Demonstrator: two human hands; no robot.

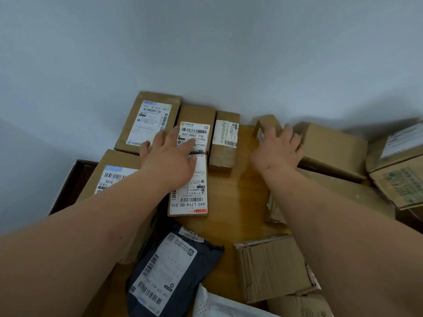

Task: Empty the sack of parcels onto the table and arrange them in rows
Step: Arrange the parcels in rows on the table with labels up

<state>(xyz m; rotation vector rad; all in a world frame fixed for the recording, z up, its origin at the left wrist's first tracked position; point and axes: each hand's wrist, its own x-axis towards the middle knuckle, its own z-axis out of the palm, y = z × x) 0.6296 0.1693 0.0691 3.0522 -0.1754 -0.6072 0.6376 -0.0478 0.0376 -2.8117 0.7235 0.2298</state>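
Probably light and stiff, these cardboard parcels, best slid or pinched by the long edges; dark soft mailer bag (170,271) near the front, limp and likely slippery. Left hand (169,159) flat, fingers straight, pressing labelled boxes (194,133) in the back row. Right hand (278,148) curled round a small box (266,126) by the wall, beside a bigger carton (332,149). Wooden table (229,197), smooth, glossy, good for sliding. Plain pale wall (206,53) right behind. Sack not in view.

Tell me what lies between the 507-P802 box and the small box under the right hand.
Head view: a narrow upright cardboard box, then bare wooden table.
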